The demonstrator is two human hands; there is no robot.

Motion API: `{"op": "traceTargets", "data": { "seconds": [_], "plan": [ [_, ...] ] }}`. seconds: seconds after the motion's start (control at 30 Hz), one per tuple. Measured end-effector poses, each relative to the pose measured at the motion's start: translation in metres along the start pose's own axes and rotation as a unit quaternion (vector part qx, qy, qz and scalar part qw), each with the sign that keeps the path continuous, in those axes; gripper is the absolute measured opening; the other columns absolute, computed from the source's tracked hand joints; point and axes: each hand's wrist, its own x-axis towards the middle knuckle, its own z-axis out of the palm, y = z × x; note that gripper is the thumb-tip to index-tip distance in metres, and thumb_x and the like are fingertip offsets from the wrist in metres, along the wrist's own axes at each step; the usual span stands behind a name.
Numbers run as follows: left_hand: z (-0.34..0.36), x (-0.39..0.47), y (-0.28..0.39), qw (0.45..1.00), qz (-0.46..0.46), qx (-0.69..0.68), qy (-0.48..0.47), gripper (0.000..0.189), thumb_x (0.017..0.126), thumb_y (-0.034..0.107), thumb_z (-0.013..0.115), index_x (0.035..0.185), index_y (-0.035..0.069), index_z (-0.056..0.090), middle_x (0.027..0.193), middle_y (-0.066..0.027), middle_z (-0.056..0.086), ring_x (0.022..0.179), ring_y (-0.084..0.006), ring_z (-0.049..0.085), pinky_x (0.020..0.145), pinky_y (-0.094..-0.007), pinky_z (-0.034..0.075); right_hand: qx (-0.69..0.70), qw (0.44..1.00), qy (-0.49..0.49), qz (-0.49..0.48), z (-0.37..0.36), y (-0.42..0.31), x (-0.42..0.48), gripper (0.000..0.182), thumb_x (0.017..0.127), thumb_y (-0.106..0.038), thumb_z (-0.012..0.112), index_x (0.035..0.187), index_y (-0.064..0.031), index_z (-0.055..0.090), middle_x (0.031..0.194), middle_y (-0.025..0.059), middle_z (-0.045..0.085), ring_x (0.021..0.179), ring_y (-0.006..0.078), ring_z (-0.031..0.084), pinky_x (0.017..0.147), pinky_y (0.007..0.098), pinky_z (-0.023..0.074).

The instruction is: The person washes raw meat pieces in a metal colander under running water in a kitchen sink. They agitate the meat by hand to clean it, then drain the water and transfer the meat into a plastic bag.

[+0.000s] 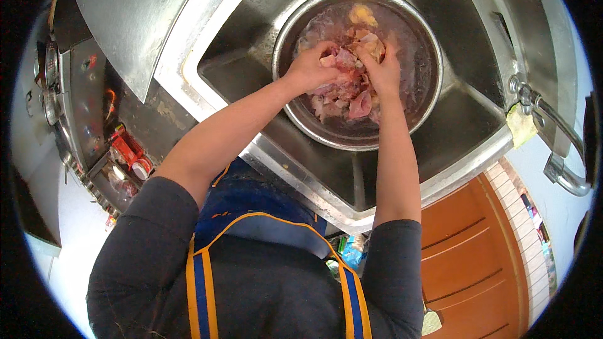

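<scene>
A round metal basin [301, 134] stands in a deep stainless steel sink, holding pinkish water and raw meat pieces [341, 96]. My left hand [314, 67] is in the basin's left part, its fingers curled around some of the meat. Close by on the right, my right hand [385, 68] grips more pieces, pale and yellowish ones among them, between thumb and fingers. A yellow lump, perhaps fat [362, 15], lies in the water beyond both hands. Further pieces lie heaped between and below my hands. Some fingertips are hidden by meat and water.
The sink's raised rim [301, 193] runs between my body and the basin. A metal faucet [556, 117] is at the right, with a yellowish cloth [521, 126] beside its base. Red packages [127, 148] lie at the left. A brown panelled door [471, 263] is at lower right.
</scene>
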Motion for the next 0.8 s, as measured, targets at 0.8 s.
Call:
{"op": "traceTargets", "data": {
  "seconds": [0.8],
  "plan": [
    [-0.022, 0.021, 0.010, 0.974, 0.085, -0.054, -0.201, 0.049, 0.065, 0.009, 0.069, 0.109, 0.006, 0.049, 0.100, -0.0036, 0.053, 0.098, -0.0123, 0.048, 0.085, -0.0261, 0.039, -0.170, 0.929, -0.223, -0.241, -0.038, -0.009, -0.019, 0.056, 0.061, -0.021, 0.068, 0.110, -0.0033, 0.049, 0.108, 0.0147, 0.052, 0.103, 0.0333, 0.044, 0.088, 0.0388, 0.0365]
  ]
}}
